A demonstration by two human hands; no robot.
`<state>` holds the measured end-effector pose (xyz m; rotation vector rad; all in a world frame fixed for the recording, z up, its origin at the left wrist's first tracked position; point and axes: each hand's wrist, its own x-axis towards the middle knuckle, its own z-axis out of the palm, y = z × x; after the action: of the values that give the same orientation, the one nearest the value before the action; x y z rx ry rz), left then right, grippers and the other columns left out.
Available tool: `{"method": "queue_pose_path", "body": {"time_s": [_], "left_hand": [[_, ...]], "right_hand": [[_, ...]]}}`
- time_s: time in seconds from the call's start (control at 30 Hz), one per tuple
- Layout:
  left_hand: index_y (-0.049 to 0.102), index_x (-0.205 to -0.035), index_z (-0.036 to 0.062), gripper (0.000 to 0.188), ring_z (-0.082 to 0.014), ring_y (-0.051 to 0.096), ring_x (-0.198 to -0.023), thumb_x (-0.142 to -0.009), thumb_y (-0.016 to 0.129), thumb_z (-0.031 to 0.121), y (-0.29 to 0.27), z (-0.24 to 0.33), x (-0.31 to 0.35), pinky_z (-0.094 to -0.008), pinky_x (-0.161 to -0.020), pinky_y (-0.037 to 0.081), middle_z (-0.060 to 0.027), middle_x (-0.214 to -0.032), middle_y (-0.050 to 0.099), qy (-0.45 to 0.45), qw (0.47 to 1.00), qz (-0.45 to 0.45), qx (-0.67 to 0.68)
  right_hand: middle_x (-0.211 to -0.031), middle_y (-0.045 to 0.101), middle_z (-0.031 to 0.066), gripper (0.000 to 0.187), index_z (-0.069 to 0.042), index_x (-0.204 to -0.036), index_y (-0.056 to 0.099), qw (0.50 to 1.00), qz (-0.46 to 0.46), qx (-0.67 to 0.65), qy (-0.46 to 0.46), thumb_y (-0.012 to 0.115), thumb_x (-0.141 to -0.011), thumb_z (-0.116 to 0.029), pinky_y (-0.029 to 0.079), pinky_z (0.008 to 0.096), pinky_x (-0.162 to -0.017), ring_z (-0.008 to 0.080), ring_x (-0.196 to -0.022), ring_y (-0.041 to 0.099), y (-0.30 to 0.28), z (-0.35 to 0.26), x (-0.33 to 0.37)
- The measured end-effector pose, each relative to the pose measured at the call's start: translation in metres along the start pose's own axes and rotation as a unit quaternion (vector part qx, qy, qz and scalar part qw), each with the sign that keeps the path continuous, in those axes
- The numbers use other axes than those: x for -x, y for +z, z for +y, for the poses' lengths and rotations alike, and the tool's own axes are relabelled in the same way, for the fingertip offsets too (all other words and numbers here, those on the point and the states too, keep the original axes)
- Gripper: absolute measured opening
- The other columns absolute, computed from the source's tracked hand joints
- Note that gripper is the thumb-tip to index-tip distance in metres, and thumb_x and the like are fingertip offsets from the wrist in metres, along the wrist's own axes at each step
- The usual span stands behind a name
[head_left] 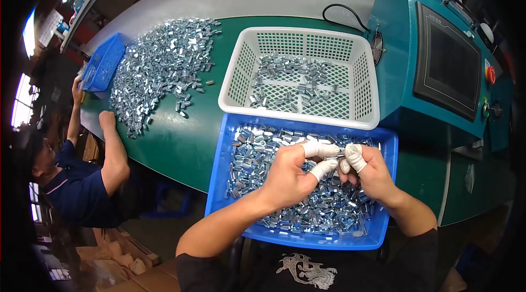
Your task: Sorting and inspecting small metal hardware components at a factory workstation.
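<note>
My left hand (293,177) and my right hand (375,172) meet over the blue tub (219,182), with white wraps on thumbs and fingers. Both are closed in a pinch around one small long metal nut (338,155), mostly covered by the fingertips. Beneath them, the tub is filled with a heap of similar shiny, silvery long nuts (257,166). Just beyond it stands a white perforated basket (230,94), its far and middle part holding a loose scatter of the same nuts (296,72).
A big pile of nuts (164,61) spreads over the green table (175,155) on the left. There a co-worker (76,182) in dark blue holds a tilted blue bin (104,61). A teal machine (394,72) with a dark screen (446,61) and red button (490,75) stands right.
</note>
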<state>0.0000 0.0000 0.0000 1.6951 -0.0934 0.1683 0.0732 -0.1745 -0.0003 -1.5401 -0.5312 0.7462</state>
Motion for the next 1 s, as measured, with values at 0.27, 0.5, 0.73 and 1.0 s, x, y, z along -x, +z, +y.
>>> {"method": "queue_pose_path", "body": {"time_s": [0.27, 0.5, 0.73, 1.0], "left_hand": [[0.059, -0.108, 0.0, 0.042, -0.0168, 0.061, -0.074, -0.07, 0.075, 0.005, 0.003, 0.008, 0.001, -0.027, -0.068, 0.048, -0.01, -0.084, 0.065, 0.155, 0.975, 0.087, -0.131], [0.066, -0.093, 0.004, 0.037, -0.0138, 0.056, -0.061, -0.062, 0.082, 0.016, -0.002, 0.018, 0.0, -0.0252, -0.053, 0.042, -0.003, -0.074, 0.064, 0.201, 0.952, 0.11, -0.205], [0.065, -0.085, 0.0033, 0.022, -0.0137, 0.051, -0.054, -0.068, 0.078, 0.007, 0.003, 0.018, -0.001, -0.0255, -0.051, 0.037, -0.0031, -0.066, 0.059, 0.284, 0.929, 0.098, -0.216], [0.065, -0.09, -0.0006, 0.012, -0.0058, 0.052, -0.064, -0.079, 0.067, 0.002, -0.02, -0.005, -0.016, -0.0202, -0.058, 0.042, -0.0023, -0.078, 0.063, 0.105, 0.973, 0.198, -0.058]], "right_hand": [[-0.055, 0.045, 0.0049, 0.044, -0.007, -0.071, 0.046, 0.93, -0.143, -0.297, 0.164, 0.037, -0.096, -0.042, 0.028, 0.0236, -0.042, 0.0092, -0.044, 0.036, -0.006, -0.008, -0.006], [-0.057, 0.047, 0.007, 0.043, -0.005, -0.073, 0.048, 0.925, -0.171, -0.319, 0.114, 0.035, -0.098, -0.037, 0.03, 0.0235, -0.041, 0.0091, -0.045, 0.037, -0.009, -0.009, -0.003], [-0.056, 0.049, 0.0076, 0.049, -0.003, -0.073, 0.05, 0.937, -0.167, -0.28, 0.127, 0.032, -0.098, -0.041, 0.03, 0.0235, -0.042, 0.0107, -0.044, 0.039, -0.007, -0.004, -0.003], [-0.055, 0.044, 0.0028, 0.047, -0.008, -0.067, 0.043, 0.954, -0.073, -0.267, 0.118, 0.032, -0.098, -0.042, 0.027, 0.0224, -0.04, 0.0075, -0.043, 0.032, -0.006, -0.003, -0.007]]}}
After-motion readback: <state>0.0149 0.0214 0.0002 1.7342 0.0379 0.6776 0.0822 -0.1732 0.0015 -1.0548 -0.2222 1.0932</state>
